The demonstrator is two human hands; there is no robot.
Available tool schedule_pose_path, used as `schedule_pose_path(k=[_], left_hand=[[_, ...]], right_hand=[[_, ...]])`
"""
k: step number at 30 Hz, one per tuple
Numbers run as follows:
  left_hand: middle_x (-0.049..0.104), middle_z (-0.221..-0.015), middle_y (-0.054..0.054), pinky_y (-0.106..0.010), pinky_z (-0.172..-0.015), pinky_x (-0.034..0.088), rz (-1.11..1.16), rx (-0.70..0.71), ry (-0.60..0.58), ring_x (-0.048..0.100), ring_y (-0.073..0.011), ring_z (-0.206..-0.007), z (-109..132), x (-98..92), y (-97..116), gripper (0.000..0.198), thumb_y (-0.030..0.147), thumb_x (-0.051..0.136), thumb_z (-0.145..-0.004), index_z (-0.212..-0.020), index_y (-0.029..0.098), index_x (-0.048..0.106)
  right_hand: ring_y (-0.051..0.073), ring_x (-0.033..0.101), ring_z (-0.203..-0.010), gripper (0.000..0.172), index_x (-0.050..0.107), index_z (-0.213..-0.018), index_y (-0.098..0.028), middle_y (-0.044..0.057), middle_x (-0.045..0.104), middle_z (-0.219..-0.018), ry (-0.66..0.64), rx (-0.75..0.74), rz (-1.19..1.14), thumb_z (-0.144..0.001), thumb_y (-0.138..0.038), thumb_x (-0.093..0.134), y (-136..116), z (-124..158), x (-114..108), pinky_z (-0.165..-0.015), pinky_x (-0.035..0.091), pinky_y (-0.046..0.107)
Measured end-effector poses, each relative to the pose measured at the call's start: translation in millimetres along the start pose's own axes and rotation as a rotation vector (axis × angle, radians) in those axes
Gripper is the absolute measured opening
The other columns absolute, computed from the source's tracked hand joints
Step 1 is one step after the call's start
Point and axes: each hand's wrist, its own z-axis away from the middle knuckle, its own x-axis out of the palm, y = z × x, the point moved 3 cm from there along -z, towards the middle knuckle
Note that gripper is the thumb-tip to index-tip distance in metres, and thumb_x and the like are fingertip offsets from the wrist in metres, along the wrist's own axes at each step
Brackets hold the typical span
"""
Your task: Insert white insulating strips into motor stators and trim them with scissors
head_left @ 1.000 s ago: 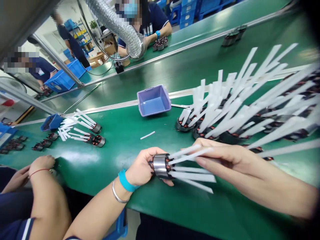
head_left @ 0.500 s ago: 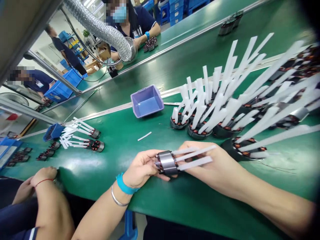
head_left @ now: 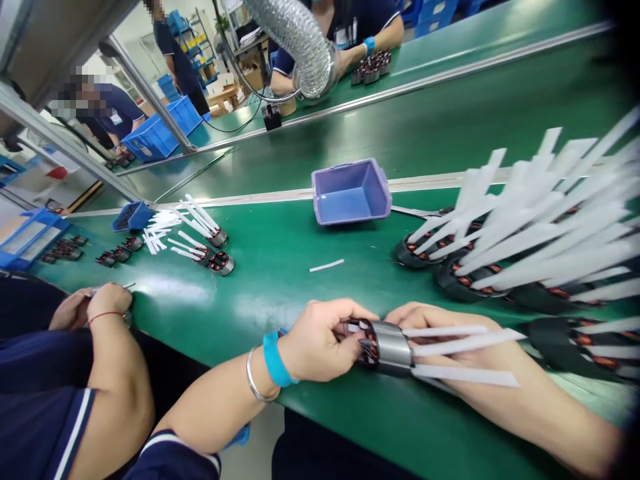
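Observation:
A motor stator (head_left: 394, 348), a steel ring with copper windings and dark ends, lies on its side between my hands above the bench edge. Several white strips (head_left: 463, 339) stick out of its right end. My left hand (head_left: 323, 340), with a turquoise band at the wrist, has thumb and fingers closed at the stator's left end, where short dark leads show. Behind the stator, my right hand (head_left: 455, 333) is wrapped around its far side; most of those fingers are hidden. More stators (head_left: 473, 280) with long white strips stand to the right.
A purple bin (head_left: 350, 193) stands near the bench's rail. One loose white strip (head_left: 327, 265) lies on the green bench (head_left: 260, 267). To the left are stators with strips (head_left: 217, 260), a small blue box (head_left: 131, 217) and a co-worker's hands (head_left: 95, 307). Other people sit across.
The view has shifted, so the bench things appear elsewhere in the frame. My left thumb and fingers have moved in to the stator's lead end; both hands stay on it.

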Motion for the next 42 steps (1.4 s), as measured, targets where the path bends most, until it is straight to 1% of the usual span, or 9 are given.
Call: schedule_pose_path(k=[4,19,24,27,29,32,36,39,42], left_hand=[[0.067,-0.072,-0.006,-0.019,-0.057,0.049,-0.007,0.028,0.014,0.060,-0.0106,-0.060,1,-2.1,2,0.026,0.016,0.058,-0.067,-0.089,0.007,0.067],[0.069,-0.065,-0.001,-0.016,-0.057,0.045,0.406,-0.315,-0.079,0.059,-0.0085,-0.059,0,2.2,10,0.023,0.008,0.078,-0.055,-0.074,0.011,0.066],[0.070,-0.070,-0.001,-0.019,-0.061,0.049,0.426,-0.228,0.080,0.061,-0.0100,-0.062,-6,-3.7,5,0.021,0.013,0.076,-0.060,-0.080,0.012,0.068],[0.071,-0.075,-0.002,-0.020,-0.065,0.050,0.382,-0.127,0.259,0.063,-0.0109,-0.068,-10,-4.3,2,0.026,0.007,0.071,-0.059,-0.083,0.012,0.067],[0.071,-0.074,-0.002,-0.020,-0.064,0.050,0.362,-0.071,0.323,0.064,-0.0110,-0.067,-13,-1.1,0,0.028,0.003,0.067,-0.055,-0.081,0.012,0.064],[0.071,-0.074,-0.003,-0.021,-0.063,0.051,0.354,-0.021,0.295,0.064,-0.0119,-0.066,-16,4.3,-5,0.027,0.004,0.061,-0.055,-0.080,0.012,0.060],[0.069,-0.109,-0.013,-0.029,-0.072,0.054,0.057,0.041,0.186,0.067,-0.0202,-0.091,-13,-1.9,-1,0.034,0.011,0.061,-0.063,-0.097,0.013,0.063],[0.060,-0.127,-0.015,-0.041,-0.095,0.048,-0.371,0.146,0.269,0.056,-0.0262,-0.117,-11,-19.3,5,0.043,0.020,0.064,-0.069,-0.111,0.016,0.061],[0.054,-0.133,-0.016,-0.049,-0.108,0.036,-0.645,0.067,0.372,0.047,-0.0293,-0.127,-15,-34.3,1,0.052,0.030,0.065,-0.072,-0.121,0.016,0.057]], right_hand=[[0.019,0.062,-0.068,0.026,0.062,-0.061,-0.020,0.006,0.068,-0.078,-0.082,0.019,0.004,-0.071,-0.042,0.072,-3,0,0,-0.057,0.046,0.026],[0.009,0.051,-0.054,0.016,0.049,-0.055,-0.017,0.000,0.064,-0.064,-0.004,0.063,-0.290,-0.055,-0.017,0.065,-21,4,-1,-0.050,0.038,0.022],[0.018,0.066,-0.078,0.031,0.062,-0.089,-0.016,0.007,0.070,-0.087,-0.146,-0.044,-0.378,-0.065,-0.034,0.069,-28,4,-13,-0.071,0.053,0.032],[0.025,0.061,-0.109,0.057,0.061,-0.110,-0.019,0.012,0.065,-0.118,-0.133,-0.199,-0.184,-0.057,-0.030,0.078,-26,4,-8,-0.095,0.047,0.042],[0.027,0.059,-0.113,0.046,0.065,-0.103,-0.020,0.013,0.063,-0.120,0.027,-0.280,0.035,-0.060,-0.031,0.080,-22,2,0,-0.100,0.045,0.043],[0.025,0.066,-0.097,0.031,0.066,-0.097,-0.020,0.010,0.069,-0.103,0.195,-0.289,0.181,-0.071,-0.035,0.074,-17,1,10,-0.087,0.055,0.038],[0.022,0.068,-0.085,0.020,0.066,-0.087,-0.023,0.006,0.069,-0.092,0.190,-0.388,0.317,-0.072,-0.033,0.073,-27,5,-3,-0.075,0.057,0.031],[0.022,0.067,-0.077,0.018,0.063,-0.084,-0.024,0.006,0.066,-0.091,0.279,-0.391,0.576,-0.075,-0.038,0.069,-28,9,-30,-0.065,0.056,0.033],[0.021,0.060,-0.055,0.030,0.060,-0.090,-0.022,0.008,0.064,-0.086,0.422,-0.312,0.965,-0.074,-0.047,0.064,-18,10,-49,-0.053,0.050,0.038]])
